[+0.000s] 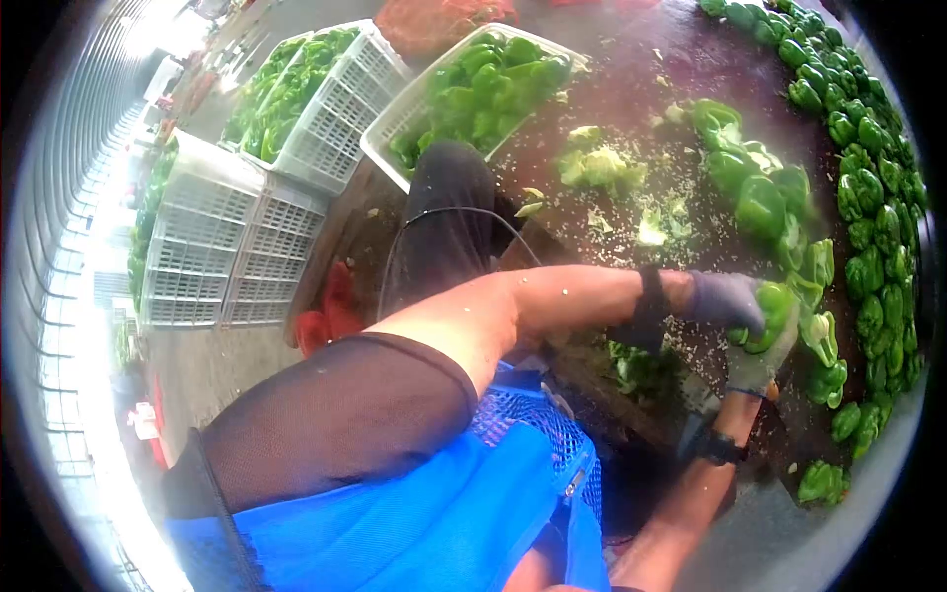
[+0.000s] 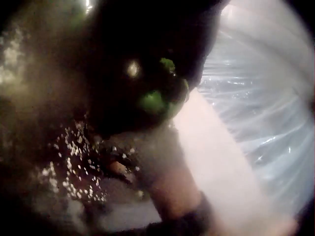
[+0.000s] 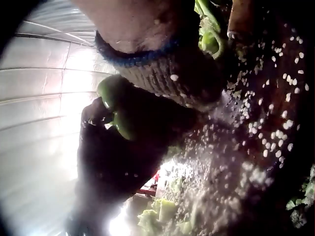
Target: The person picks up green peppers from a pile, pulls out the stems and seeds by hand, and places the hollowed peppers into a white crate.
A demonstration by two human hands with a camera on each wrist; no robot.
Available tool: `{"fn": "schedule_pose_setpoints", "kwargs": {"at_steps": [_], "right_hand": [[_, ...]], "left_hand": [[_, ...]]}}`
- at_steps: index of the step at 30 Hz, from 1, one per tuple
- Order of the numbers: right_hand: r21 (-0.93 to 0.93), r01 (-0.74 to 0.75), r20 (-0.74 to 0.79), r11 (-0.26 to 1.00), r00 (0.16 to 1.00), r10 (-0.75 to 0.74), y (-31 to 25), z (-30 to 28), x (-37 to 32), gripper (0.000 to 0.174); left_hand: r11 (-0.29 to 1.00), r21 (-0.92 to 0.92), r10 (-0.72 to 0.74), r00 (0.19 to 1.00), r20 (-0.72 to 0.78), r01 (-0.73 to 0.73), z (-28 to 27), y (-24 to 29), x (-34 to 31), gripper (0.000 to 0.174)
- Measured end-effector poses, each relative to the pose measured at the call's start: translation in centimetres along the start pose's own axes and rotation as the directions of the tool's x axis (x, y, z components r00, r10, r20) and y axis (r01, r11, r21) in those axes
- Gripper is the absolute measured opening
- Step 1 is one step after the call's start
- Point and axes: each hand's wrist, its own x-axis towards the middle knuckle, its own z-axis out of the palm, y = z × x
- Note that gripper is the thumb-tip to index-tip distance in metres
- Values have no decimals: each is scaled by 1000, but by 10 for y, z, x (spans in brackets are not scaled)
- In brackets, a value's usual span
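On remote inspection I find one glossy green bell pepper (image 1: 774, 311) held between two gloved hands at a flat, dark reddish-brown desk (image 1: 725, 74); the purple-grey-gloved left grip (image 1: 725, 299) grasps it from one side, the blue-cuffed, pale-grey-gloved right grip (image 1: 758, 363) clasps it from the other; deep shadow covers the contact in my left wrist view, so I cannot tell how firmly either holds, nor whether a blade is hidden there; a line of loose green peppers (image 1: 762, 205) lies just beside the pair, with a long row of massed green bell peppers (image 1: 873, 276) beyond it; small white seed-like specks (image 3: 279, 134) and torn pale-green scraps (image 1: 597, 170) litter the surface; I judge slipping to be the chief hazard, caused by smooth skin under uneven pressure, and a dropped piece could roll among the loose ones; excess squeezing could split the hollow wall; a wide swing of the right forearm could knock its neighbours out of line; specks could cling to the gloves and spoil their hold; lastly, a black-trousered knee (image 1: 449, 183) beside the white plastic pepper-filled crate (image 1: 385, 163) could jolt it, should the person shift carelessly.
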Motion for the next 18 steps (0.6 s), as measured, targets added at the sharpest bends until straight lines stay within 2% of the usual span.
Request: {"fn": "schedule_pose_setpoints", "kwargs": {"at_steps": [1,3,4,6,7,10,11,14,15,16,17,18], "right_hand": [[-273,202,53,940,979,-195,-2,1,-8,35],[-187,72,13,980,997,-71,-5,4,-10,33],[190,-253,-10,949,966,260,-7,6,-6,37],[484,-498,75,719,843,533,-8,17,-3,38],[444,-484,51,754,854,517,-8,26,-4,37],[328,-453,31,829,882,470,-4,36,-3,43],[284,-448,37,847,888,457,-2,37,-4,48],[144,-359,89,922,933,349,9,31,-3,58],[141,-360,130,922,930,343,11,29,1,63],[135,-361,158,923,927,339,13,24,2,69],[101,-381,108,919,922,371,2,30,-1,66],[68,-404,57,912,914,401,-8,37,-4,63]], "left_hand": [[999,-42,21,999,-33,-22,2,2,-4,32],[1000,9,-16,992,-122,17,-6,-6,-4,32],[998,37,-34,985,-168,41,-12,-11,-5,32],[991,-67,-124,971,-203,112,-27,-24,-9,34],[982,-117,-169,962,-214,147,-30,-18,-12,36],[992,-74,-128,892,-434,106,-30,6,-27,39],[974,36,-173,843,-509,222,-32,12,-27,43],[962,98,-168,835,-524,255,-31,9,-28,36],[928,300,-58,881,-470,221,-33,4,-24,31],[886,412,-9,898,-439,211,-42,-7,-20,25],[832,519,39,913,-407,195,-40,3,-21,19],[815,463,-71,853,-517,349,-33,11,-17,16]]}}
